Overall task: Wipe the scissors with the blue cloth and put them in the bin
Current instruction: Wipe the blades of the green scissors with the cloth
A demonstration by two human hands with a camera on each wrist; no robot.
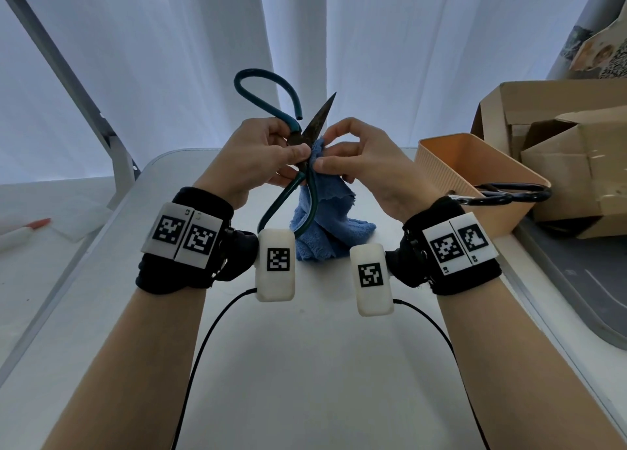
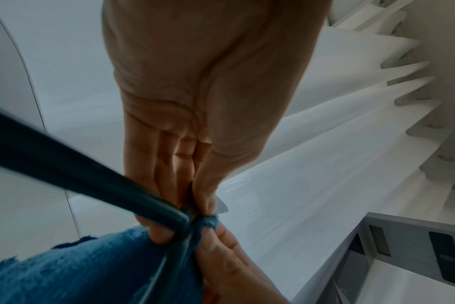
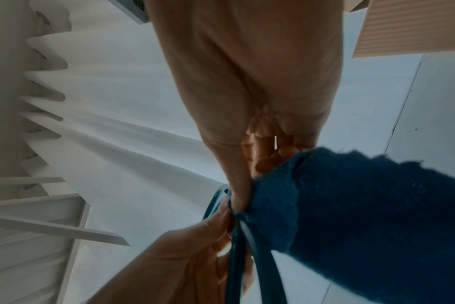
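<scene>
Left hand (image 1: pixel 261 154) grips the teal-handled scissors (image 1: pixel 310 128) near the pivot, thumb and fingers curled round the metal; the dark pointed blade sticks up and away, one looped handle arches above the hand, the other runs down toward the wrist. Right hand (image 1: pixel 359 157) pinches a fold of the blue cloth (image 1: pixel 325 232) against the blade just beside the left thumb; the left wrist view shows cloth bunched right at the pivot, both sets of fingertips touching it. Rest of the cloth hangs down from the pinch, its lower end resting in a heap on the white counter (image 1: pixel 305 364). Scissors are held in the air above the counter, between the two hands, well clear of the orange bin (image 1: pixel 437 159) off to the right. Progress, as I judge it: wiping is under way, not finished; the blade above the cloth looks dark and spotted, so more passes seem needed, then the drop into the bin. Another pair, black-handled scissors (image 1: pixel 509 195), lies across the bin's near rim with its handles sticking out, apparently already put away. Count: two pairs of scissors, one blue cloth, one bin, two hands. Beyond the bin, some brown cardboard boxes (image 1: pixel 559 150); far left, a marker pen (image 1: pixel 23 230) with a red end on a lower surface.
</scene>
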